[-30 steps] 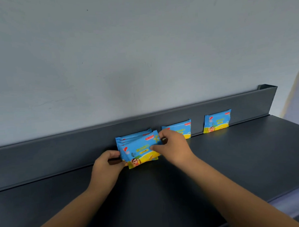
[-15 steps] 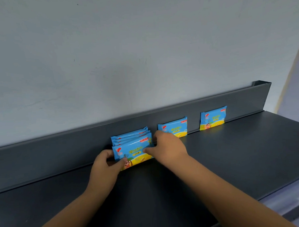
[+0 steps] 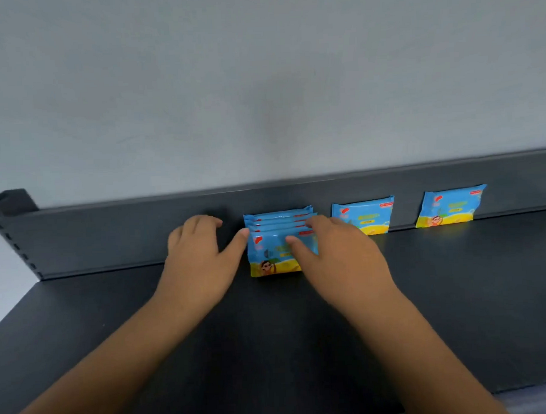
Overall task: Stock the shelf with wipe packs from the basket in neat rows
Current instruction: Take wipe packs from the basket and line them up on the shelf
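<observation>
Both grips, we note, lie uncurled at the upright wipe pack stack (image 3: pixel 269 254) on the shelf (image 3: pixel 271 347): left grip (image 3: pixel 199 260) thumb-touching its side, right grip (image 3: pixel 342 257) resting on its front.

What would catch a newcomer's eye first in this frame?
A tight row of wipe packs, bright blue and yellow, stands mid-shelf against the back rail. The left hand touches its left end with the thumb, and the right hand is on its front. Further right, a second pack and a third pack lean singly on the rail, spaced apart.
</observation>
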A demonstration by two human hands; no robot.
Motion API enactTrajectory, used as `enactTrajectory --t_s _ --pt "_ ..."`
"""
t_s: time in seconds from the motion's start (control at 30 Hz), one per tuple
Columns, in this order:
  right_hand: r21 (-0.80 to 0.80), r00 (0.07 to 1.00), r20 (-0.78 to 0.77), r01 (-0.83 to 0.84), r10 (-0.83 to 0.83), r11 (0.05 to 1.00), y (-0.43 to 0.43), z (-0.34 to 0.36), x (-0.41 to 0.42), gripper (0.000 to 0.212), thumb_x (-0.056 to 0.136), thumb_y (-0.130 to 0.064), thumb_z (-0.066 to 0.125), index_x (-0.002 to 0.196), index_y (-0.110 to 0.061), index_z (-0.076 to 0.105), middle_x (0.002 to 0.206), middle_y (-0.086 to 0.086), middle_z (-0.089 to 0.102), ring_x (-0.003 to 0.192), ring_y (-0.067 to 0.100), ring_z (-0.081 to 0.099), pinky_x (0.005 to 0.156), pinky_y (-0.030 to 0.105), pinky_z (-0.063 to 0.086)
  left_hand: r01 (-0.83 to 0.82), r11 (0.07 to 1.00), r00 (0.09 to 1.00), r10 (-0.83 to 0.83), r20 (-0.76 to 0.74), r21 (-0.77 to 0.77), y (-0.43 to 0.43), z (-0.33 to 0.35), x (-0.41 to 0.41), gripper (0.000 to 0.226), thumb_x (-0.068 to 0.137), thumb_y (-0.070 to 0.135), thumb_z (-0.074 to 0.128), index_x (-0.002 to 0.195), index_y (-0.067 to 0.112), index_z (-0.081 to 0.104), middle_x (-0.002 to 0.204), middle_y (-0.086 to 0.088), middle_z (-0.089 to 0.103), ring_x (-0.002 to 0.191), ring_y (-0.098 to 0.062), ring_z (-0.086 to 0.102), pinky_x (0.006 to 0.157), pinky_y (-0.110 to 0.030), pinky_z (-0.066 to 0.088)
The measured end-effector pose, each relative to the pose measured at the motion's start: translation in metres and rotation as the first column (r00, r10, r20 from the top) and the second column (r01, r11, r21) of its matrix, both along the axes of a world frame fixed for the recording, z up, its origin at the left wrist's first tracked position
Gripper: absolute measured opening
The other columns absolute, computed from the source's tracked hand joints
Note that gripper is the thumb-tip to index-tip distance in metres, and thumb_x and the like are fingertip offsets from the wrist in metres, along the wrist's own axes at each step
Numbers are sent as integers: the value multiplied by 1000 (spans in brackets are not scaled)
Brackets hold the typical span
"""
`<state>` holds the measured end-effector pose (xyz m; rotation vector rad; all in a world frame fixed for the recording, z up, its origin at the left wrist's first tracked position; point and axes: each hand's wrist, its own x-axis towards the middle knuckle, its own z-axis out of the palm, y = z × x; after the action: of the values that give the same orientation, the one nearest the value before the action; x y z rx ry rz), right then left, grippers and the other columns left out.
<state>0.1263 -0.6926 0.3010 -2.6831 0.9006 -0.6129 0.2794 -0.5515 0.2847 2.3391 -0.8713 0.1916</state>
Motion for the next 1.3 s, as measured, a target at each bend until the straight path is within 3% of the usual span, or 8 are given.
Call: enactTrajectory --t_s 0.2,0.33,0.5,0.8,0.93,1.13,1.23,1.3 --pt "33 952 20 -305 305 952 27 1 31 55 102 -59 42 143 -24 49 140 -2 57 130 19 49 100 37 41 -307 927 938 256 234 216 48 7 -11 73 95 72 31 135 17 57 150 -7 53 141 -33 42 116 -56 33" --pt "18 859 -27 -512 512 859 66 -6 51 60 102 -59 41 150 -22 42 153 0 47 149 22 32 118 41 33 -420 897 901 394 182 139 96 -5 -22 68 97 68 36 134 15 59 146 -10 56 138 -35 45 113 -55 37" --pt "44 715 -46 -697 698 716 138 -12 60 65 103 -61 35 157 -24 32 163 -3 35 156 16 17 123 38 23 -529 845 832 500 243 73 182 -31 -44 65 99 60 35 132 11 60 139 -13 62 132 -36 52 107 -55 43" --pt "73 363 3 -929 932 362 341 -53 53 61 105 -55 37 157 -22 32 164 1 34 156 20 17 124 43 26 -804 551 595 759 266 224 373 -75 -126 67 99 60 31 146 16 49 155 -5 48 151 -28 31 118 -56 28" --pt "117 252 -12 -961 968 251 445 -95 33 58 105 -55 39 153 -23 37 161 1 39 153 21 23 121 44 31 -862 426 483 854 191 274 459 -105 -173 68 101 60 31 150 15 47 158 -4 44 153 -25 27 120 -54 28" --pt "263 92 -127 -957 988 123 554 -156 -7 62 106 -53 38 159 -22 30 167 -1 30 157 17 15 125 36 19 -833 363 411 911 26 417 558 -165 -241 75 99 68 19 157 22 34 166 3 29 156 -20 15 125 -47 19" --pt "349 71 -184 -928 980 132 584 -189 -18 60 106 -51 41 158 -23 33 165 -2 32 155 16 21 122 38 26 -876 279 250 960 -124 394 587 -193 -268 76 98 67 36 157 20 34 166 1 29 155 -22 19 125 -46 21" --pt "401 74 -234 -901 969 166 597 -210 -22 59 105 -52 44 156 -24 36 162 -1 37 150 18 33 116 40 35 -903 229 151 962 -229 364 604 -212 -281 70 96 63 46 150 19 41 160 -2 39 150 -26 31 119 -48 32"
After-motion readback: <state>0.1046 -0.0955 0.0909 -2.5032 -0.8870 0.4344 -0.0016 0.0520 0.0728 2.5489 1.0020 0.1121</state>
